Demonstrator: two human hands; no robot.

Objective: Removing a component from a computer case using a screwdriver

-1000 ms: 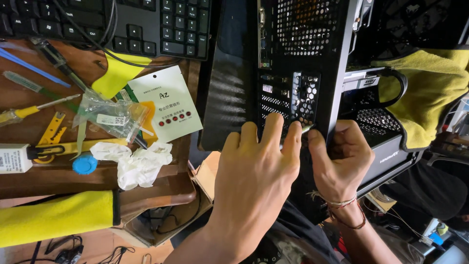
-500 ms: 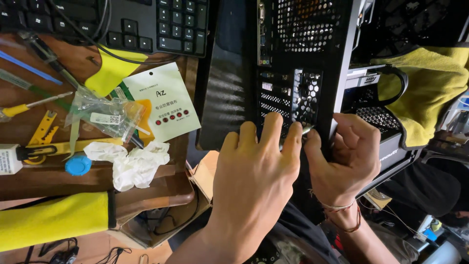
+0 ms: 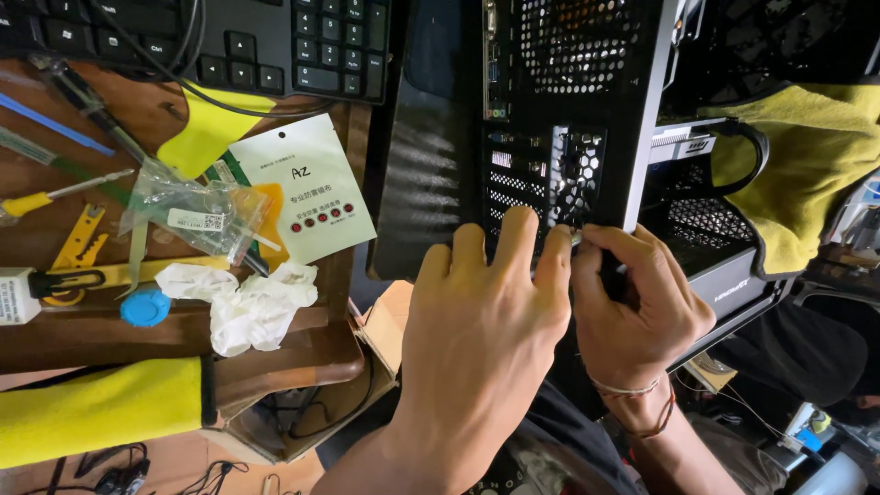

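At the rear of the black perforated-steel computer case (image 3: 568,137), both hands work a small silver screw (image 3: 577,238) by the vented slot covers.

Right hand (image 3: 642,307) pinches the screw between thumb and fingertips; left hand (image 3: 481,321) lies flat, unclenched, bracing the panel and grasping nothing. A slipped pinch could drop the screw off the case edge into the cluttered cardboard box (image 3: 312,403) below. Leftward on the wooden bench (image 3: 275,362) lie a pale green rectangular sachet with red dots (image 3: 307,188), a clear labelled plastic bag (image 3: 188,215), crumpled white tissue (image 3: 252,307) and a black keyboard (image 3: 266,41).
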